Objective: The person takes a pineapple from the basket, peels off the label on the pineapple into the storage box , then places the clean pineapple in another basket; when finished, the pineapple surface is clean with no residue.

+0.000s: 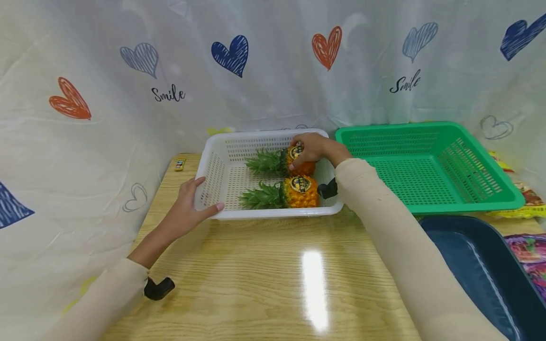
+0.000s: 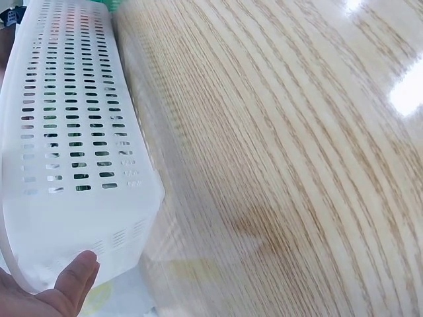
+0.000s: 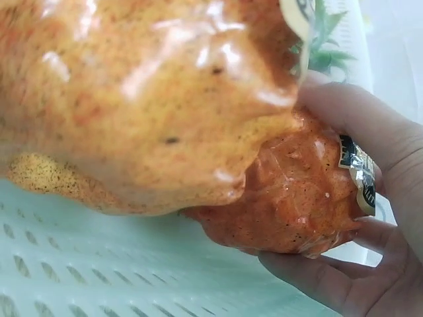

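A white plastic basket (image 1: 268, 214) holds two pineapples lying on their sides, leaves to the left. My right hand (image 1: 313, 147) grips the far pineapple (image 1: 304, 166) by its orange body, thumb on the near side. The near pineapple (image 1: 302, 196), with a black and gold label, lies just in front. In the right wrist view, clear film shines on the near pineapple (image 3: 152, 99), and fingers curl under the far one (image 3: 291, 191). Spread around the basket's front left corner, my left hand (image 1: 186, 208) touches it. Its straight thumb (image 2: 76, 281) presses the outer wall; the other fingers are hidden there.
A green basket (image 1: 418, 180) stands against the white one's right side. Nearer is a dark blue tray (image 1: 473, 265), with colourful packets (image 1: 529, 251) beyond it. One small yellow item (image 1: 179, 165) lies left of the white basket. A printed curtain (image 1: 273, 94) hangs behind the wooden table (image 1: 247, 274).
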Motion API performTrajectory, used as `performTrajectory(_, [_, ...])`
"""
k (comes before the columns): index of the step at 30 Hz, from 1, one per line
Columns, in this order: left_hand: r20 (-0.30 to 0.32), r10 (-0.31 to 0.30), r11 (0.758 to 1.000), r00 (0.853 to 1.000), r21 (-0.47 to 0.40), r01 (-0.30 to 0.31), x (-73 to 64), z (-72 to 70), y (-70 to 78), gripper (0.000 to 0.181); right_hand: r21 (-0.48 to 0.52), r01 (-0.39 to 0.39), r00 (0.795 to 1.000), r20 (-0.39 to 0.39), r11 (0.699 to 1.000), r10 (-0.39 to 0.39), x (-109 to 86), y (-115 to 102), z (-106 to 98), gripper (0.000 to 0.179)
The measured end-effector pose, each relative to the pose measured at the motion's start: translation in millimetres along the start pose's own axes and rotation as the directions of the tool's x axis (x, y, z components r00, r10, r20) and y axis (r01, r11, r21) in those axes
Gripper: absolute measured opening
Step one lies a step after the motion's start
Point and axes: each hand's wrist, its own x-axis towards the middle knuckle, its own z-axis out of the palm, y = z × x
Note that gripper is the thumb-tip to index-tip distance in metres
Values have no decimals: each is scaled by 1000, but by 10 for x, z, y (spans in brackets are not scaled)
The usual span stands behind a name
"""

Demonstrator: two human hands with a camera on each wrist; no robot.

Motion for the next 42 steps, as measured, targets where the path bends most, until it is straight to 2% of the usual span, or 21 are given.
performTrajectory(28, [9,-14,1000,1000,5,14,-1,1,-17,104,58,38,998,-45,998,-35,-81,47,-72,73])
performTrajectory(33, [0,6,1000,1000,3,-6,2,-10,-8,102,50,43,999,-28,998,-41,-94,21,-80,72])
performTrajectory(42, [0,16,1000,1000,-13,-16,1,3,-9,102,-7,74,995,66,997,-74,-61,-31,-39,73])
